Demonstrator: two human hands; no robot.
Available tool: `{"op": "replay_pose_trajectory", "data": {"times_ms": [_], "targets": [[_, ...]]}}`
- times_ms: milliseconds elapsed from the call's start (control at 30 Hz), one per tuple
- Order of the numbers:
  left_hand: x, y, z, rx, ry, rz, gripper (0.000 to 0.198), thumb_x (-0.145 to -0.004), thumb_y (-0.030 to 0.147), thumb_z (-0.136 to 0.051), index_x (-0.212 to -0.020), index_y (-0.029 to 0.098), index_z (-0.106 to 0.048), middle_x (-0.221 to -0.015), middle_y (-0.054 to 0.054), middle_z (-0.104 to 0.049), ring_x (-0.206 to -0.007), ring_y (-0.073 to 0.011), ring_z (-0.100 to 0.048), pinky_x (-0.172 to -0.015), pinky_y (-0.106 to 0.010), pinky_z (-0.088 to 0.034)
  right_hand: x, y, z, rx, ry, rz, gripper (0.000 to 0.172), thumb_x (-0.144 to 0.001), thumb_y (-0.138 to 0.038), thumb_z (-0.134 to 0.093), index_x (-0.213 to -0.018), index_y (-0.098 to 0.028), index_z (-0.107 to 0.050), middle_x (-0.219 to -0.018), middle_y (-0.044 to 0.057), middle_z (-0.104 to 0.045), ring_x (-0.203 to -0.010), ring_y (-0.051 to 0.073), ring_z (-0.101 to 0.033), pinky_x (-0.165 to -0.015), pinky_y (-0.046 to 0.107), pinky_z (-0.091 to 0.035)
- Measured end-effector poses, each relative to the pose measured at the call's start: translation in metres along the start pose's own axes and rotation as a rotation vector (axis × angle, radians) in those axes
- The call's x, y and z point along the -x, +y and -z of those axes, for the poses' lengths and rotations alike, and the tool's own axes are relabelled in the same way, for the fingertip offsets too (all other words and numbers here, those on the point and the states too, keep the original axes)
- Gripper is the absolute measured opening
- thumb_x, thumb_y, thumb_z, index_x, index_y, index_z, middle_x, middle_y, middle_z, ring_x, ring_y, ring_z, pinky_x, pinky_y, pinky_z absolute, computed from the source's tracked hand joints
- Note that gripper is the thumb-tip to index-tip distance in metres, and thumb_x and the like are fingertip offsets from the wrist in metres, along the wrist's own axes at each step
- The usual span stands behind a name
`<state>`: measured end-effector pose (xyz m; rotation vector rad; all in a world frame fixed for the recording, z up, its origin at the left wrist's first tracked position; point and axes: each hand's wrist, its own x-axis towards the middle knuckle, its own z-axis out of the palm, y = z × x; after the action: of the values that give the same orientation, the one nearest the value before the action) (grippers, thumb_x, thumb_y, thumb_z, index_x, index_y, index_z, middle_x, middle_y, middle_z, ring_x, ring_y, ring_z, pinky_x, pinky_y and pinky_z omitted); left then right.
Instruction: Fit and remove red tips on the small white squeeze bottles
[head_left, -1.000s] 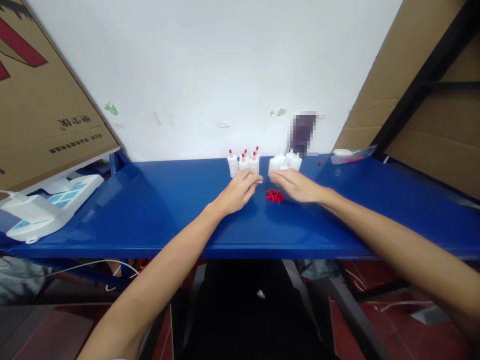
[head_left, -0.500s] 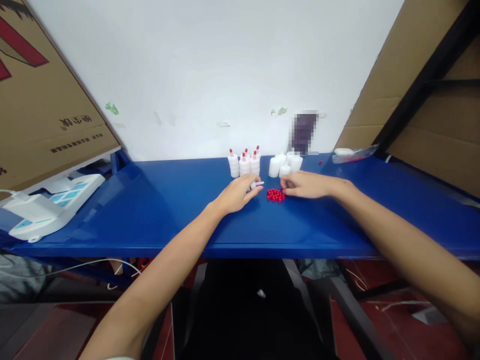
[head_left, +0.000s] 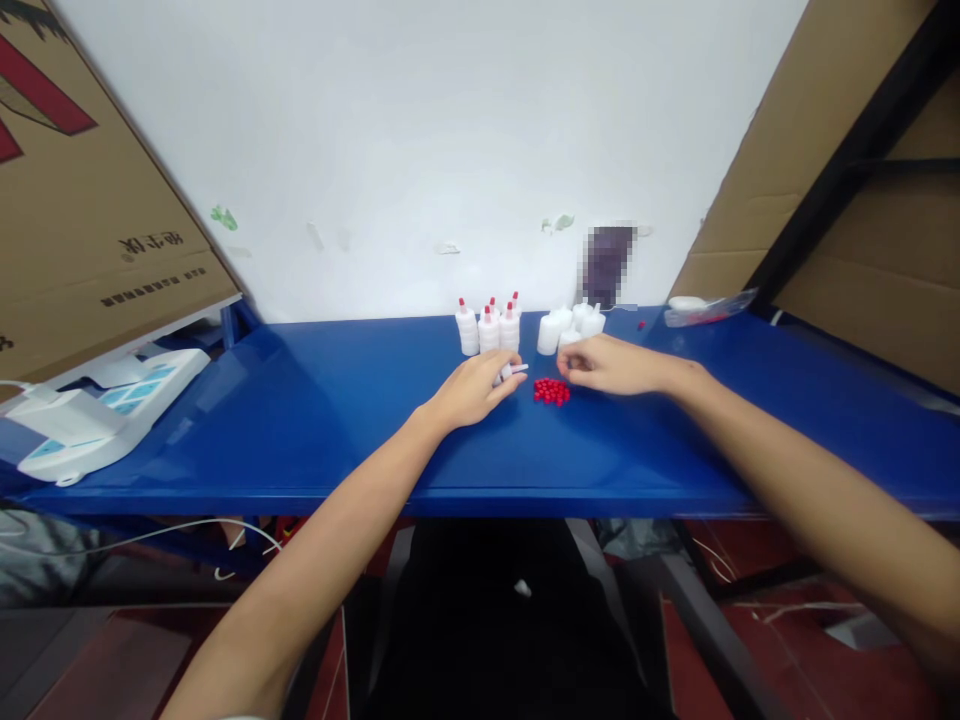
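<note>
My left hand (head_left: 474, 386) rests on the blue table (head_left: 337, 420), its fingers closed round a small white bottle (head_left: 511, 371) whose nozzle points right. My right hand (head_left: 611, 366) hovers just right of a little heap of red caps (head_left: 551, 391), fingers pinched together; whether a cap sits between them is too small to see. Behind my left hand stand several white bottles with red caps (head_left: 489, 325). Behind my right hand stand several white uncapped bottles (head_left: 568, 326).
A white device with blue buttons (head_left: 90, 412) lies at the table's left end under a leaning cardboard box (head_left: 82, 200). A clear bag with a white object (head_left: 701, 307) lies at the back right, beside cardboard panels and a black frame (head_left: 847, 160). White cables hang below.
My right hand has slid from the uncapped bottles towards the red caps and now pinches just above them. My left hand has kept hold of the white bottle and barely moved.
</note>
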<state>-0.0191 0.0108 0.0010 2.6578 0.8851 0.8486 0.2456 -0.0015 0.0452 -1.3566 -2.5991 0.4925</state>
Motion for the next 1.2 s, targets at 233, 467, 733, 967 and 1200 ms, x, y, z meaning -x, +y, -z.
{"op": "replay_pose_trajectory", "data": {"times_ms": [233,467,733,967,1200], "targets": [[-0.002,0.000,-0.004,0.039,0.010,-0.063,0.030,-0.106,0.043,-0.047,-0.118,0.019,-0.060,-0.114,-0.010,-0.069,-0.106,-0.0243,-0.064,-0.096,-0.038,-0.050,-0.008,-0.022,-0.022,-0.112,0.199,0.201,0.031,-0.102,-0.045,-0.046,-0.103,-0.019,-0.062,-0.070,0.001,-0.063,-0.062,0.016,-0.054,-0.064,0.030,-0.035],[0.000,0.002,-0.004,0.063,0.051,0.033,0.044,-0.104,0.045,-0.048,-0.139,0.018,-0.045,-0.124,-0.012,-0.065,-0.110,-0.0261,-0.063,-0.099,-0.042,-0.049,-0.009,-0.014,-0.018,-0.037,0.542,0.060,0.026,-0.099,-0.035,-0.042,-0.081,-0.021,-0.054,-0.070,0.002,-0.059,-0.065,0.018,-0.052,-0.065,0.031,-0.033],[-0.002,-0.002,-0.005,-0.006,0.010,0.030,0.019,-0.099,0.023,-0.035,-0.095,0.019,-0.053,-0.096,-0.009,-0.063,-0.091,-0.0235,-0.059,-0.089,-0.041,-0.049,-0.004,0.017,0.001,0.241,0.659,-0.389,0.028,-0.098,-0.035,-0.041,-0.101,-0.020,-0.064,-0.086,0.012,-0.070,-0.073,0.026,-0.058,-0.061,0.034,-0.028],[-0.001,0.000,-0.004,-0.100,0.022,-0.030,0.024,-0.101,0.027,-0.038,-0.102,0.017,-0.059,-0.098,-0.009,-0.061,-0.097,-0.0244,-0.057,-0.093,-0.041,-0.048,-0.009,0.018,-0.003,0.294,0.601,-0.456,0.034,-0.101,-0.039,-0.038,-0.110,-0.021,-0.066,-0.092,0.013,-0.074,-0.083,0.031,-0.065,-0.065,0.036,-0.033],[0.000,0.000,-0.004,-0.125,-0.020,-0.024,0.032,-0.106,0.033,-0.039,-0.123,0.020,-0.064,-0.103,-0.007,-0.063,-0.088,-0.0203,-0.062,-0.084,-0.036,-0.050,-0.011,0.023,-0.005,0.276,0.589,-0.433,0.037,-0.102,-0.043,-0.037,-0.114,-0.024,-0.067,-0.095,0.011,-0.076,-0.087,0.032,-0.067,-0.067,0.036,-0.036]]}}
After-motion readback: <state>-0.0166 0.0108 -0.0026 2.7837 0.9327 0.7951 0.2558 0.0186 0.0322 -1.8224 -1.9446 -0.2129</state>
